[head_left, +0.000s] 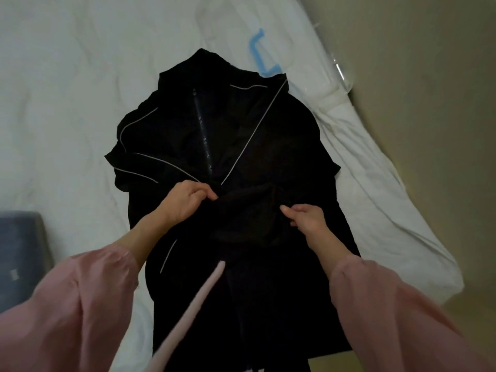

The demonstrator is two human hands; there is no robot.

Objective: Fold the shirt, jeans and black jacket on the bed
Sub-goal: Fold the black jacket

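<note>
The black jacket [268,146] with thin white piping lies front-up on the white bed [67,89], hood at the far end, zip running down its middle. Both its sleeves are folded in across the chest. My left hand [185,198] pinches black fabric at the jacket's middle, just left of the zip. My right hand [306,217] pinches the same bunched fold a little to the right. Both arms wear pink sleeves. A pink drawstring [193,310] hangs from me over the jacket's lower part. No shirt is in view.
A blue folded denim-like garment [21,253] sits at the bed's left edge. A clear plastic bag with a blue handle [261,59] lies beyond the hood. The bed's right edge [402,210] drops to a beige floor.
</note>
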